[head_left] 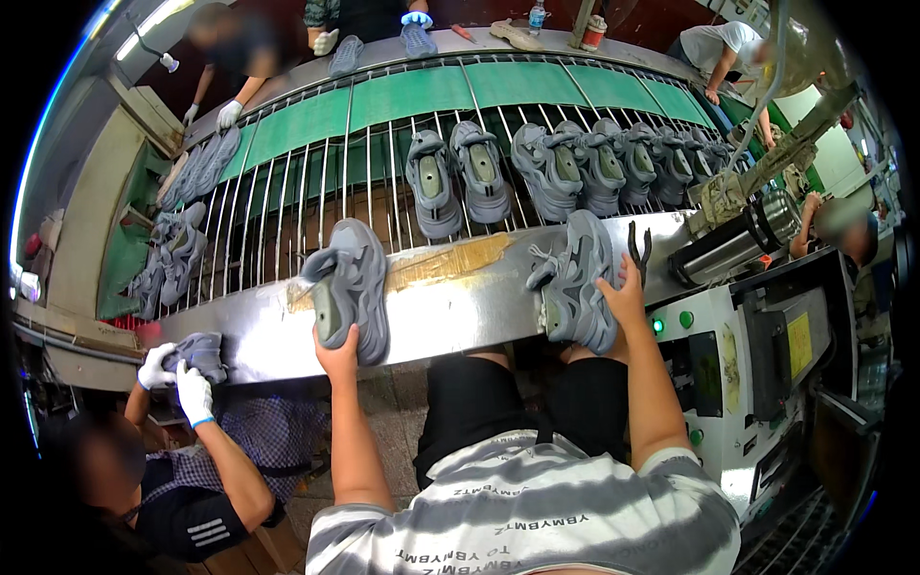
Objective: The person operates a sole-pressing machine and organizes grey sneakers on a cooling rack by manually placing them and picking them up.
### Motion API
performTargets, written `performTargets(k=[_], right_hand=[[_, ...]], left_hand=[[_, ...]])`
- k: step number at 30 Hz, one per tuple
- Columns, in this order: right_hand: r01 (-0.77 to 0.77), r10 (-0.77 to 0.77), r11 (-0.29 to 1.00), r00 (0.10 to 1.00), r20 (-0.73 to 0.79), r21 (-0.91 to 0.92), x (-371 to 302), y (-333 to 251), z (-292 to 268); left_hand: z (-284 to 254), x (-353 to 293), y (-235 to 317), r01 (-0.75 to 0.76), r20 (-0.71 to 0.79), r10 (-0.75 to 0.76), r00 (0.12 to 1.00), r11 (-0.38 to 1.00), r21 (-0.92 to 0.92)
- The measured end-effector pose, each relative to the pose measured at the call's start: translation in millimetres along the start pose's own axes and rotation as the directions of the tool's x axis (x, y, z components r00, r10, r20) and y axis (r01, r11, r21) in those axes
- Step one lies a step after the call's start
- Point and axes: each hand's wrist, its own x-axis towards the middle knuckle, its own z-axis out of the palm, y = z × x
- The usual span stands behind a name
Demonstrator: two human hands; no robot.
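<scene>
A grey sneaker (364,292) with a chunky sole is in my left hand (337,356), which is closed round its heel end at the metal ledge (259,335). Its toe points away from me and its opening faces left. My right hand (625,295) grips a second grey sneaker (583,287) from the right, fingers against the sole's side. That one is tilted over, with its laces toward the left. Beyond the ledge, a pair of matching sneakers, one of them a grey sneaker (481,172), stands on the metal rods.
Several more grey sneakers (599,168) line the rod conveyor (316,182) at right. A green belt (412,96) runs behind. A steel flask (738,244) and a machine with green buttons (686,318) stand at my right. Left, a gloved co-worker (196,393) handles a shoe; others work across the conveyor.
</scene>
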Motion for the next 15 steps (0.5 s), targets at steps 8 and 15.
performTargets(k=[8, 15], right_hand=[[-0.576, 0.328, 0.645, 0.802, 0.499, 0.502, 16.9, 15.0, 2.5], [-0.532, 0.279, 0.607, 0.838, 0.468, 0.59, 19.3, 44.6, 13.7]], left_hand=[[152.4, 123.4, 7.6, 0.021, -0.092, 0.008, 0.996, 0.951, 0.309], [219.4, 140.3, -9.2, -0.017, -0.118, 0.05, 0.992, 0.965, 0.262]])
